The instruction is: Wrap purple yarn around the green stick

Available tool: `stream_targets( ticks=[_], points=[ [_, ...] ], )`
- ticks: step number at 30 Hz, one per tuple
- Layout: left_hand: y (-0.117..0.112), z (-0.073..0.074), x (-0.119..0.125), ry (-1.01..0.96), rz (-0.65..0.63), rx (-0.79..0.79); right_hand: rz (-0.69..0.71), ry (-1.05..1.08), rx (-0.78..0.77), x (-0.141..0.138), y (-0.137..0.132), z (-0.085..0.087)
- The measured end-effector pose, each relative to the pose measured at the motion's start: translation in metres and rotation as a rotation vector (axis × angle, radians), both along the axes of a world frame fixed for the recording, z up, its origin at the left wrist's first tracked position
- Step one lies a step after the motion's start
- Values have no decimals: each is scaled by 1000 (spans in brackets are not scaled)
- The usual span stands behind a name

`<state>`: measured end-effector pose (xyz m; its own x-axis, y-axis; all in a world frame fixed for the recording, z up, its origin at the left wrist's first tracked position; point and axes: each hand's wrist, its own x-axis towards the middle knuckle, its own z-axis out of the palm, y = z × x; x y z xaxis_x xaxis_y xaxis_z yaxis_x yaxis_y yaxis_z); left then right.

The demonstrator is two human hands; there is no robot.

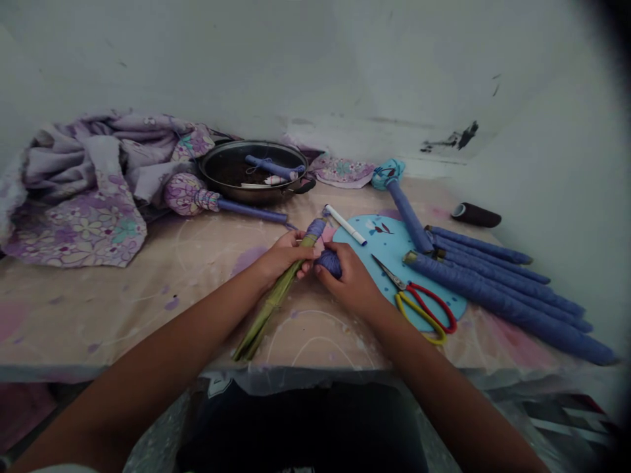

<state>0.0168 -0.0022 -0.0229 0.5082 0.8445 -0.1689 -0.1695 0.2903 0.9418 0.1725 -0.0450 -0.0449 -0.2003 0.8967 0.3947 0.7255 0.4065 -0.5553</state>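
Left hand [290,256] grips the green stalk bundle [271,305], right hand [349,272] the purple yarn ball [329,261], at mid-counter [73,315].
Winding looks barely begun: yarn covers only the bundle's upper end, leaving most of its length bare. Beyond the right hand lie the white marker [346,225] and open scissors [407,286]; farther right, several wrapped sticks [507,306] appear covered nearly end to end. No brand or label is legible; white print on the dark clothing [305,420] cannot be made out.
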Motion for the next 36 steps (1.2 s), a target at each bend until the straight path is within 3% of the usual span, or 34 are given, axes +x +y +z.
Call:
stream_targets(
  ticks=[6, 14, 23, 32, 36],
  points=[
    [3, 0, -1, -56, 14, -55, 12, 13, 24, 0, -1, 1],
    [5, -3, -5, -140, -72, -154, -6, -6, 17, 2, 0, 1],
    [-1, 0, -3, -234, -83, -125, 0, 46, -60, 1, -2, 1],
    [3, -1, -4, -87, -86, -25, -21, 82, -108, 0, -2, 0],
    [5, -5, -6, -87, -61, -93, -25, 55, -60, 1, -1, 0]
  ],
)
